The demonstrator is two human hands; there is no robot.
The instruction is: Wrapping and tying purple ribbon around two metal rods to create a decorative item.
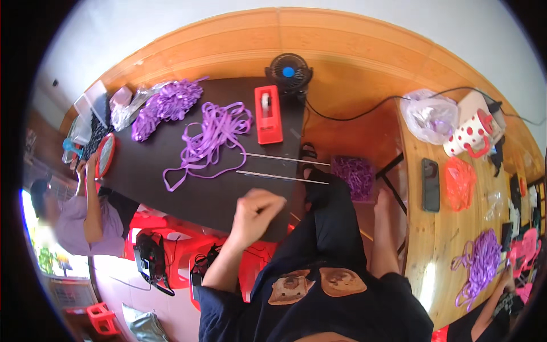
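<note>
**Curled left hand [259, 212] near two pale sticks [288, 159]**

Purple ribbon [219, 134] lies loosely looped on the dark table [165, 159], left of the sticks; lifting its uppermost loops gently should keep strands from knotting. The left hand is at the table's near edge, knuckles up, fingers curled together. The right hand [383, 202] hangs low beside a purple box [364, 200]; I cannot tell its fingers' state.

**Dark Tee, Two Bread-Slice Prints**

You wear a navy-black T-shirt [285, 322] with short sleeves [219, 313]; across its front sit two brown, bread-slice-shaped prints [343, 282]. Your trousers [342, 242] are plain black. Your left hand [258, 210] and forearm [222, 268] are bare. Dark strapped footwear [308, 150] shows small.
</note>
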